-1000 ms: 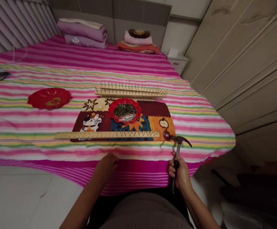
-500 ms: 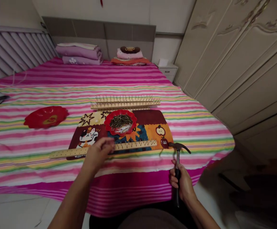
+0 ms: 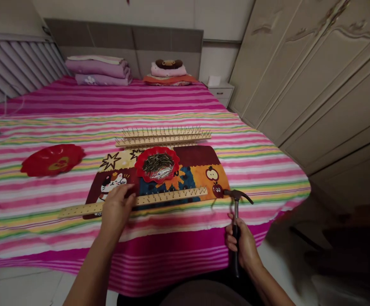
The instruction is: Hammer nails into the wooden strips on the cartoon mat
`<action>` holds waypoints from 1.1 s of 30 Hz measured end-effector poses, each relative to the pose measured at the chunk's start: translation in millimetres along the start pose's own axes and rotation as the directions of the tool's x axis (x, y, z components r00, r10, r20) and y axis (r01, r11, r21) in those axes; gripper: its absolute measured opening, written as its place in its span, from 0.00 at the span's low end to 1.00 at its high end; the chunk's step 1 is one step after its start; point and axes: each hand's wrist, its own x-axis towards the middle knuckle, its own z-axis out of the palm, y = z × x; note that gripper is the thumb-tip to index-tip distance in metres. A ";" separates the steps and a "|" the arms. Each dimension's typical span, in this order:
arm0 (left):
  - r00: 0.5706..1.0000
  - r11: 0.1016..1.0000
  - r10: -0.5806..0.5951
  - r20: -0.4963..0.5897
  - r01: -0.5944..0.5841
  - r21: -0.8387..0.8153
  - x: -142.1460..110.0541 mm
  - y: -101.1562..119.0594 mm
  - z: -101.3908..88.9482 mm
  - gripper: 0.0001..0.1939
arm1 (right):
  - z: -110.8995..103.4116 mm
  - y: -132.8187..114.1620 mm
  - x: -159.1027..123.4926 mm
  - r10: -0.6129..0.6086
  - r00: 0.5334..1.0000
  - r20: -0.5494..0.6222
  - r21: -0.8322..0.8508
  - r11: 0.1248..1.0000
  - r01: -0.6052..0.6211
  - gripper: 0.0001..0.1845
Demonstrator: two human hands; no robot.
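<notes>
My left hand [image 3: 116, 208] lies over a long wooden strip [image 3: 159, 198] on the bed, fingers curled onto it near its middle; a row of nails stands in the strip's right half. My right hand [image 3: 244, 246] is closed round the black handle of a claw hammer [image 3: 236, 208], whose head rests at the strip's right end. Behind the strip a red dish [image 3: 157, 163] holds a heap of loose nails. It sits on a patchwork mat [image 3: 200, 165] with a cat picture. Further back lie more nailed wooden strips [image 3: 164, 137].
A second red dish [image 3: 52, 158] sits to the left on the striped bedspread [image 3: 76, 110]. Folded blankets [image 3: 97, 70] and a pillow pile [image 3: 168, 72] lie at the headboard. A wardrobe [image 3: 315, 85] stands to the right, a small nightstand [image 3: 221, 91] beside it. The bed edge is at my knees.
My left hand rose from the bed's front edge and came down on the wooden strip, whose left end has swung toward me. The view tilted up. The hammer hand has barely moved.
</notes>
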 end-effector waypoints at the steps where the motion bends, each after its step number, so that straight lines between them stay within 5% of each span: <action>1: 0.999 0.998 0.033 0.014 -0.034 0.050 7.5 2.0 -1.9 0.18 | 0.2 -0.2 -0.3 0.001 1.000 0.003 0.006 1.000 -0.001 0.17; 3: 0.987 0.986 0.059 0.148 -0.081 0.144 21.2 4.0 -6.0 0.19 | 0.3 -0.9 -0.7 0.004 1.000 0.012 0.017 1.000 -0.004 0.18; 6: 0.914 0.962 0.003 0.405 -0.112 0.247 30.8 -0.3 -9.2 0.23 | 0.3 -2.2 -0.7 0.011 1.000 0.010 0.025 1.000 -0.011 0.19; 9: 0.867 0.971 0.050 0.495 -0.159 0.179 28.7 -11.8 -7.3 0.23 | 1.0 -3.1 -0.7 0.017 1.000 -0.005 0.030 0.999 -0.016 0.19; 12: 0.853 0.980 0.157 0.499 -0.196 0.028 25.1 -23.7 -3.1 0.21 | 1.8 -3.3 -1.2 0.018 1.000 -0.011 0.040 0.999 -0.017 0.20; 17: 0.890 0.985 0.171 0.422 -0.151 -0.082 22.0 -25.9 6.4 0.18 | 0.9 -3.7 -2.3 0.026 1.000 -0.005 0.073 0.997 -0.026 0.20; 28: 0.915 0.977 0.214 0.342 -0.206 -0.062 6.4 60.6 69.4 0.16 | -4.0 -3.7 1.8 0.044 0.998 0.034 0.117 0.992 -0.047 0.19; 33: 0.918 0.968 0.248 0.310 -0.229 -0.097 4.0 71.5 77.0 0.16 | -5.3 -3.3 2.3 0.049 0.997 0.058 0.127 0.990 -0.056 0.18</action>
